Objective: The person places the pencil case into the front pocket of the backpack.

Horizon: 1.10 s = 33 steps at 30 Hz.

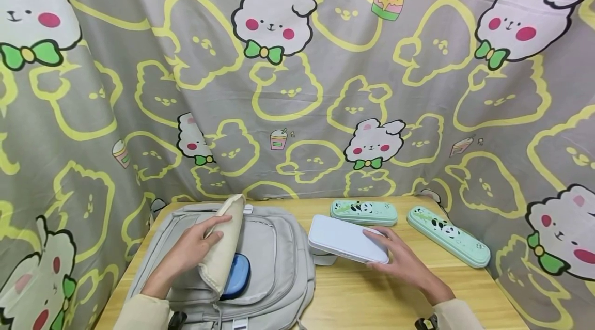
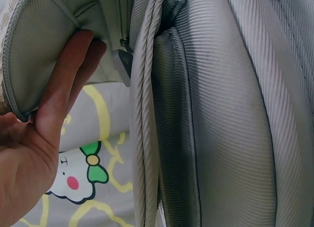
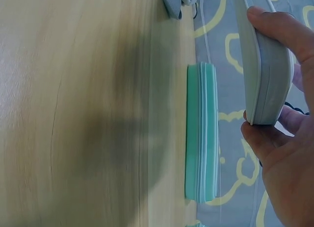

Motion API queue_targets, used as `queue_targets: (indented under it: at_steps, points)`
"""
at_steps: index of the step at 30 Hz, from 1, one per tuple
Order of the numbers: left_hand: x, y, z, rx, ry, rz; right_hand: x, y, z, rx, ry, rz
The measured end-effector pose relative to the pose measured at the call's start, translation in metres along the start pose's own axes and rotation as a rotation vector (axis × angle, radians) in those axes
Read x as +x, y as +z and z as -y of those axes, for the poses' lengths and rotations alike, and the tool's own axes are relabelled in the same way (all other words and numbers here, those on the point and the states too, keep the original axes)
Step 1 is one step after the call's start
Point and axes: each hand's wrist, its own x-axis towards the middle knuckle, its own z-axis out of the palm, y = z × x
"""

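Observation:
My left hand pinches the cream-lined flap of a grey backpack lying on the table, and holds it raised. Under the flap, in the front pocket, part of a blue zip case shows. In the left wrist view, the fingers lie against the flap's grey fabric. My right hand grips a pale blue box-shaped case by its right end, above the table beside the backpack. The right wrist view shows the thumb and fingers on opposite sides of this case.
Two mint-green panda pencil cases lie on the wooden table: one at the back, one angled at the right. A patterned curtain hangs behind and at both sides. Straps trail from the backpack's right edge.

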Motion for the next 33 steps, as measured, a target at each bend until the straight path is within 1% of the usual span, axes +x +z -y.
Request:
queue_targets:
  at_steps: [7, 14, 28, 33]
  points:
    - [-0.001, 0.0, 0.0, 0.002, 0.007, 0.0, 0.003, 0.003, 0.003, 0.023, 0.009, 0.008]
    - [0.0, 0.0, 0.001, -0.001, 0.009, -0.003, 0.005, 0.003, 0.006, 0.01, 0.018, 0.007]
    - [-0.001, 0.001, 0.0, -0.004, -0.013, 0.004, 0.012, 0.005, 0.012, 0.046, 0.03, 0.032]
    - [-0.001, 0.0, 0.0, 0.0, -0.011, 0.002, 0.015, 0.008, 0.014, 0.053, 0.029, 0.036]
